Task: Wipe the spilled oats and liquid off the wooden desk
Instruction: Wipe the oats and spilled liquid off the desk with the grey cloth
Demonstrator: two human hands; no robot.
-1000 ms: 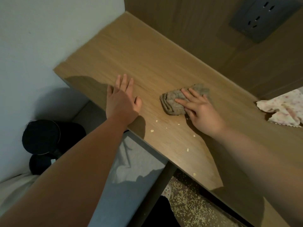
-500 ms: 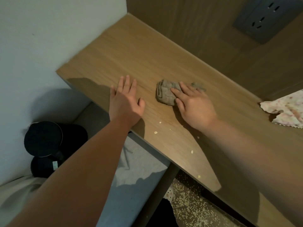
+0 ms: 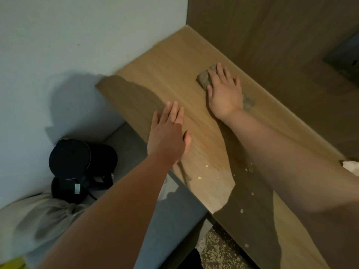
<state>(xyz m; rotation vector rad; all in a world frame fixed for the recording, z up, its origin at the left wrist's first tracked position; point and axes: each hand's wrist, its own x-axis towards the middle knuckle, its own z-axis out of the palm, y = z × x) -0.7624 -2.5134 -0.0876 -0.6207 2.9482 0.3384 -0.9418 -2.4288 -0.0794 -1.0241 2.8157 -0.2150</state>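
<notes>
Through the head camera I am looking down on a light-brown wooden desk that is running across the view from twelve o'clock down to five o'clock, with a dark wooden panel rising along its far side. The right hand is lying palm-down at one o'clock, its fingers straight and spread, pressing flat on a crumpled grey-brown cloth. The hand is covering most of it, with one end poking out at ten o'clock of the hand and another bit showing at four o'clock of the wrist, close to the panel. The left hand is sitting near the middle of the view, at seven o'clock of the right hand and well apart from the cloth, fingers straight and close together, gripping nothing. I cannot tell whether the palm is touching the desk or hovering just above its near edge. Pale oat flakes are lying scattered on the desk at five o'clock of the left hand, and more are trailing toward five o'clock of the view along the near edge. At eight o'clock, below the desk, a round black container is standing beside a beige fabric bag, and a corner of pale floral cloth is peeking in at three o'clock
</notes>
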